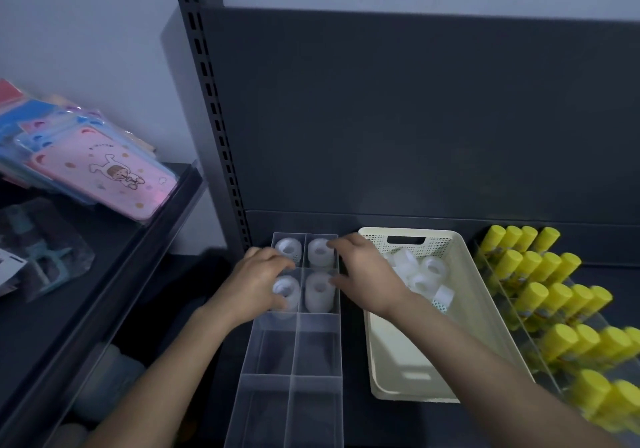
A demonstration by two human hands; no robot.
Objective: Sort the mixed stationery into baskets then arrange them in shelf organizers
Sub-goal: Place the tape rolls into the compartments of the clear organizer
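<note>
A clear divided shelf organizer [294,354] stands on the dark shelf. Its back compartments each hold a white tape roll: back left [289,248], back right [319,253], second row right [319,293]. My left hand [254,279] grips the second-row left tape roll [286,291] from the left side. My right hand [365,274] rests over the organizer's right wall with fingers spread, its fingertip touching the back right roll. To the right stands a cream basket [460,257] with several more tape rolls [420,274].
A clear tiered organizer filled with yellow glue sticks [554,295] stands at the right. A slotted shelf upright [214,118] rises behind the left hand. The neighbouring shelf at left holds pink and blue packaged boards [104,170].
</note>
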